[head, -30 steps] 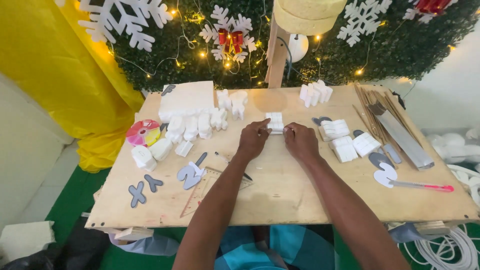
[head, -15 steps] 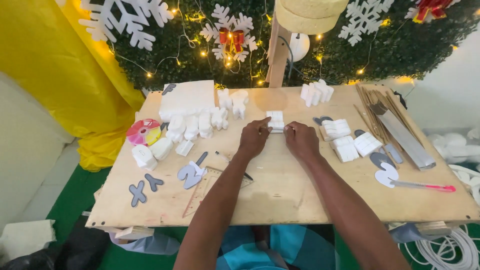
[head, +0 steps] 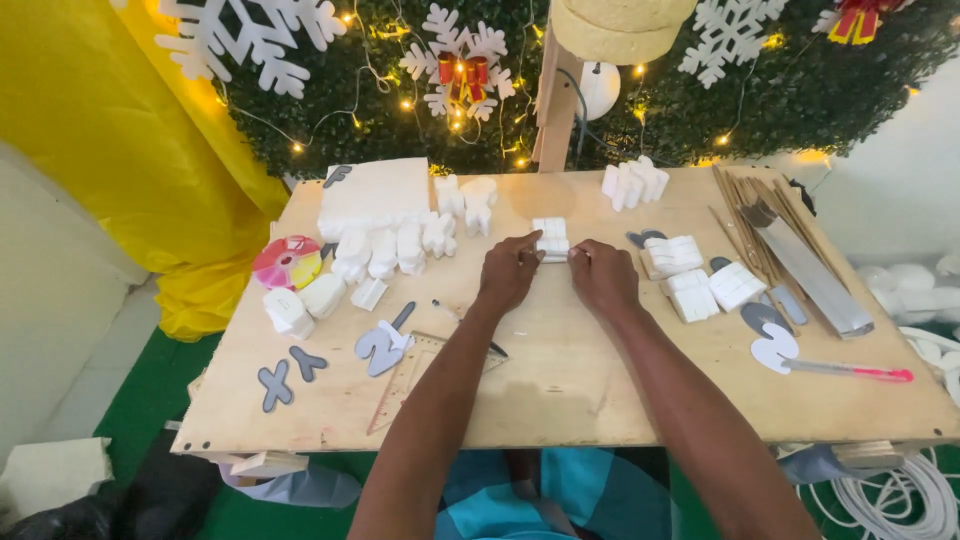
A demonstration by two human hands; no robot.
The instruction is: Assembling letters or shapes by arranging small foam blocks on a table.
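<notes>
Foam blocks (head: pixel 402 243) and plywood table (head: pixel 560 400) surround hands.

Bright, even light across the wooden table (head: pixel 560 390); shadows soft; warm fairy lights (head: pixel 405 103) glow without glare; wide-angle bending at edges; focus sharp.

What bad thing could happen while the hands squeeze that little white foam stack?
1. Both hands, left hand and right hand, pinch the small white foam stack from its sides; squeezing hard might dent it or make the pieces slip apart.
2. The pink cutter lies near the right arm; a sideways sweep could bump it.
3. The clear triangle ruler lies beside the left forearm and could get nudged.
</notes>
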